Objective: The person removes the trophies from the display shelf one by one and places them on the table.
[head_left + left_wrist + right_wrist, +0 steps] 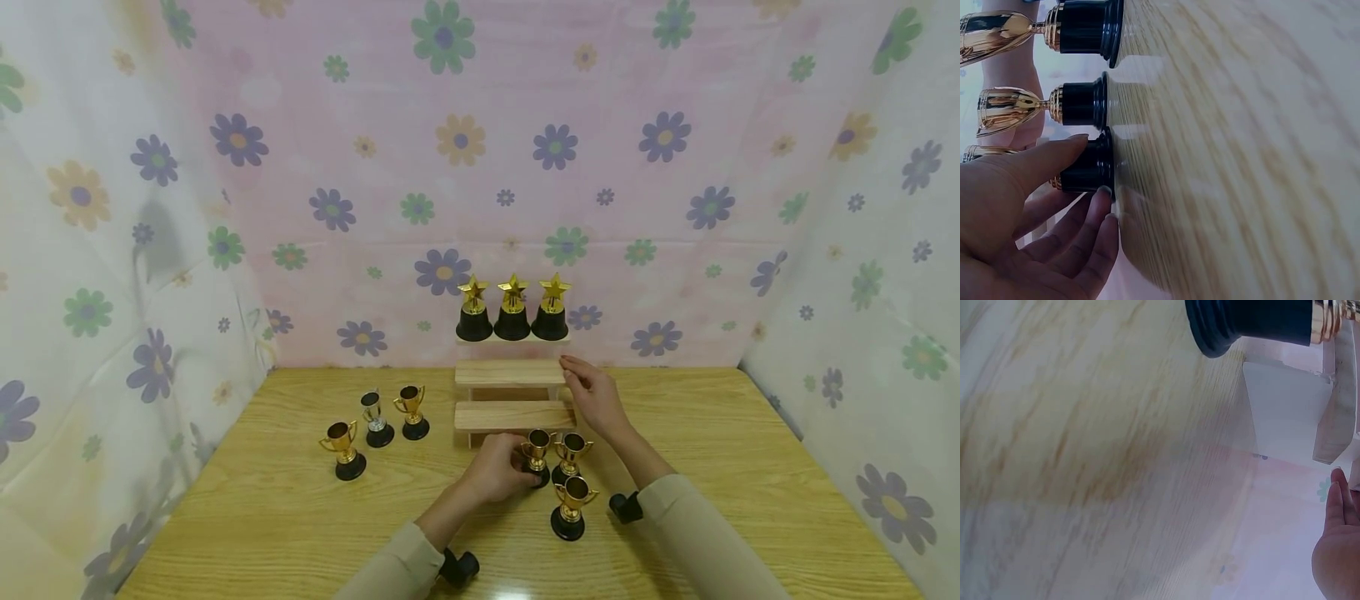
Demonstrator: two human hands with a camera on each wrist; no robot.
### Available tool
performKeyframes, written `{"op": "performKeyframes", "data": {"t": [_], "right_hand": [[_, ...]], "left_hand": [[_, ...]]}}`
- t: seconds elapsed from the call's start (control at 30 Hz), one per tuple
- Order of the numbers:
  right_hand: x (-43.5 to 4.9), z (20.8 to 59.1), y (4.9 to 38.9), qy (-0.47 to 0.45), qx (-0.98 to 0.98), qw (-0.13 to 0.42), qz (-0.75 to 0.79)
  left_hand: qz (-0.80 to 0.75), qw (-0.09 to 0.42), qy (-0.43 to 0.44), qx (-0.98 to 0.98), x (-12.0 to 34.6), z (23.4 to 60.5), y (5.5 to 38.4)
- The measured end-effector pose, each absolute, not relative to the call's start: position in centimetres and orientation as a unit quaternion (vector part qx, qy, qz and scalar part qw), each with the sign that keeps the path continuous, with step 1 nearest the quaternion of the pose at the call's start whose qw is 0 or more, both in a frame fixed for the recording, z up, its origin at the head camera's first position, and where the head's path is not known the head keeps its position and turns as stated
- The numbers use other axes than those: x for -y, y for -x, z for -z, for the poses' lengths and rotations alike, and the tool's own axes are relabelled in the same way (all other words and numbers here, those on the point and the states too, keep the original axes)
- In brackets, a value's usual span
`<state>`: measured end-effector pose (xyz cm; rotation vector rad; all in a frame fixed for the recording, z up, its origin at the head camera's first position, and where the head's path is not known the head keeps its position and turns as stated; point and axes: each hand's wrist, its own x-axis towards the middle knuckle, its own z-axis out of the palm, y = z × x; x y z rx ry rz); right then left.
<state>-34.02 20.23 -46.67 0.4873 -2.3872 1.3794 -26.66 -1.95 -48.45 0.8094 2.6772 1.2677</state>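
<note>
My left hand [491, 471] pinches the black base of a small gold trophy cup [537, 450] in front of the stepped wooden stand. Its thumb and fingers sit on either side of that base [1088, 167] in the left wrist view, low against the tabletop. Close to the right of it stand two more gold trophy cups, one [572, 450] beside it and one [574, 496] nearer me. Up at the right end of the stand's middle step [506, 372], my right hand [597, 400] touches the edge with fingers extended, seen also in the right wrist view [1340, 550].
Three gold star trophies [513, 310] line the stand's top step. The lowest step [513, 414] lies just behind the held cup. To the left stand two gold cups [341, 450] and a silver one [375, 417]. Flowered cloth [487, 183] surrounds the wooden table [300, 533].
</note>
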Motion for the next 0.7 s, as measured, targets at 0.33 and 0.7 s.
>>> {"op": "performKeyframes", "data": {"t": [0.33, 0.7], "right_hand": [[-20.3, 46.8, 34.1, -0.172, 0.841, 0.172, -0.483], [-20.2, 46.8, 34.1, -0.172, 0.842, 0.172, -0.481]], "left_hand": [[-0.406, 0.043, -0.270, -0.872, 2.7, 47.7, 26.1], [-0.422, 0.048, -0.274, -0.863, 4.8, 47.0, 26.3]]}}
